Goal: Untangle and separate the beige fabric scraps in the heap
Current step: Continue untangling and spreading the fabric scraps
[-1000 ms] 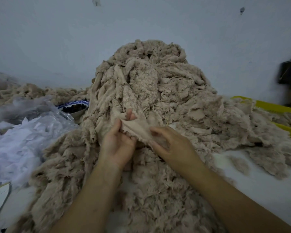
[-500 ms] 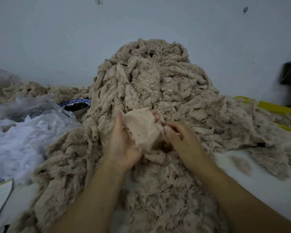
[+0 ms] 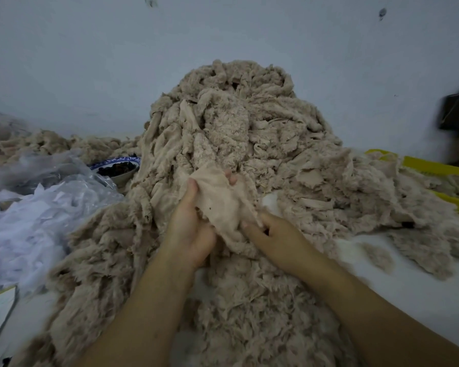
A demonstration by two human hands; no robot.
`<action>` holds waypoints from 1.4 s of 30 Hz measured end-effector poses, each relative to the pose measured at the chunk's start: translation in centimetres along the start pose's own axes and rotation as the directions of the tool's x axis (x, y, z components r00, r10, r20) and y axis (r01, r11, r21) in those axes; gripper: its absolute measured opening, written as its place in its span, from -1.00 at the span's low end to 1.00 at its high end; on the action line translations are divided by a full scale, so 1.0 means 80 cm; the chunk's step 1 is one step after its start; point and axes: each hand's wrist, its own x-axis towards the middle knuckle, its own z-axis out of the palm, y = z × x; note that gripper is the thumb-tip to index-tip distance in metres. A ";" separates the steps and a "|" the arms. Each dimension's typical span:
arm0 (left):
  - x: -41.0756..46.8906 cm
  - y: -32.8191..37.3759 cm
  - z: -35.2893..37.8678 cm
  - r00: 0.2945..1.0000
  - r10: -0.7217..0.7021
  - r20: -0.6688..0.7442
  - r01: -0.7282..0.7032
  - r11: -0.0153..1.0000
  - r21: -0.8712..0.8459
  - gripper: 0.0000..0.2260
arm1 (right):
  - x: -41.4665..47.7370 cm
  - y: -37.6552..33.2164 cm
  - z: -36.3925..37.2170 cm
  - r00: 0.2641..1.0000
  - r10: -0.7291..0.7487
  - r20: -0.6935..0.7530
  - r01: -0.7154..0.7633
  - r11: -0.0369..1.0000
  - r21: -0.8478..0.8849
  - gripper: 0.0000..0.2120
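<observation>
Grip: left hand (image 3: 190,229) pinches scrap (image 3: 220,205) top, right hand (image 3: 277,241) pinches bottom, against heap (image 3: 249,123).

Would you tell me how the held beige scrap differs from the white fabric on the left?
The beige scrap is one smooth piece, gripped by the left hand and right hand; the white fabric is a crumpled pile, lying untouched. Both are soft cloth.

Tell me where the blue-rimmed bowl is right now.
In the head view, the bowl sits on the left, at the foot of the beige heap, just behind the clear plastic bag.
</observation>
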 end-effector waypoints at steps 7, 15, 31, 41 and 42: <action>0.009 0.016 -0.012 0.973 0.126 -0.192 -0.134 0.990 -0.030 -0.55 | 0.004 -0.001 -0.018 0.976 0.220 0.000 -0.171 0.758 0.630 -0.73; -0.014 -0.013 0.009 0.951 0.289 -0.114 -0.087 0.599 0.796 -0.78 | 0.010 -0.002 -0.022 0.974 0.221 -0.040 -0.105 0.608 0.787 -0.72; -0.020 -0.024 0.010 1.000 -0.015 -0.016 0.022 0.656 0.754 -0.76 | 0.009 -0.002 -0.035 0.895 0.226 -0.385 -0.078 0.928 0.365 -0.55; -0.014 -0.018 0.011 0.988 0.113 -0.101 -0.006 0.696 0.718 -0.44 | 0.003 -0.007 -0.004 0.970 0.049 -0.237 -0.031 0.997 0.076 -0.53; -0.013 -0.017 0.013 0.987 0.113 -0.117 0.000 0.723 0.691 -0.45 | 0.004 -0.010 -0.008 0.955 0.073 -0.288 -0.036 0.991 0.132 -0.54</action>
